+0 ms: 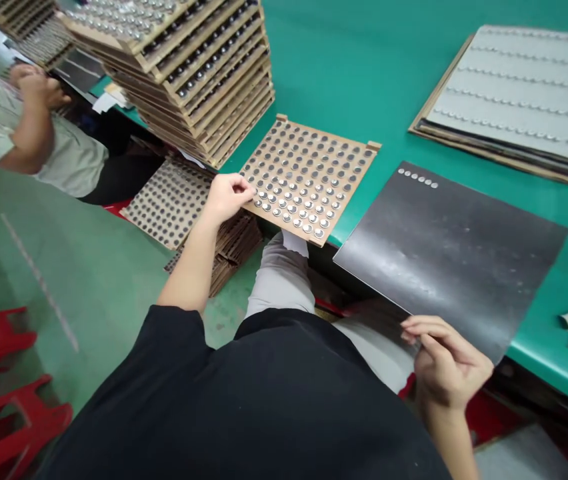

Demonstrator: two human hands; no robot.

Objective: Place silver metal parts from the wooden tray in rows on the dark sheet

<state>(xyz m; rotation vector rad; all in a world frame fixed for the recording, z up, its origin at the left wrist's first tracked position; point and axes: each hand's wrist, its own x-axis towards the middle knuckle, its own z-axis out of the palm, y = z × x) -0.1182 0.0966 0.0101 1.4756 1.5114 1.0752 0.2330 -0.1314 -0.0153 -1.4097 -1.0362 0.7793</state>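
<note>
My left hand [229, 199] is at the left edge of a brown board [314, 170], its thumb and forefinger pinched together; anything between them is too small to make out. Dark round spots in rows cover the board, and shiny round metal pieces [297, 223] sit on its near rows. To the right lies a smooth black sheet [454, 250] with a short row of small silvery discs [418, 177] at its far left corner. My right hand [447, 363] is at the sheet's near edge, fingers bent and closed together; whatever they hold is hidden.
A tall stack of boards [214, 87] with metal pieces rises behind the left hand. Another spotted board [167, 200] lies lower left. Grey sheets with disc rows [519, 87] are piled far right. A co-worker [34, 127] sits at left; red stools [14, 420] stand on the floor.
</note>
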